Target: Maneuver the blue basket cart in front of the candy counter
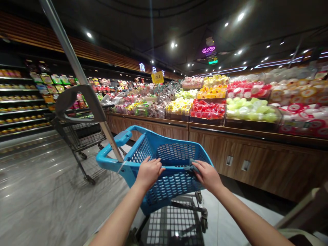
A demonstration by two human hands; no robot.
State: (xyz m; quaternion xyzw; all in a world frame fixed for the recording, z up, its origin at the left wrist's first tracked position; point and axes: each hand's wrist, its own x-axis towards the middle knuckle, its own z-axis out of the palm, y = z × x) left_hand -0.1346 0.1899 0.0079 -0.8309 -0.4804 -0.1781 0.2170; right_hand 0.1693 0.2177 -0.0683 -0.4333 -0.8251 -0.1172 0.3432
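Note:
A blue plastic shopping cart [164, 191] with perforated basket walls stands before me. My left hand [150, 171] is closed over the near rim of its basket, left of the middle. Farther right along that rim, my right hand [207, 173] presses a small grey-blue cloth [191, 166] against the plastic. Part of the cloth is hidden under my fingers. At the cart's left end are its blue handle [107, 155] and an upright pole [110, 138] with a dark grey bracket.
Behind the cart runs a wood-panelled counter [217, 147] with bins of red candies [207, 109], green candies [252, 111] and other packaged sweets. A black wire cart [82, 135] stands at left on the shiny floor [51, 191]. Stocked shelves [20, 99] line the far left.

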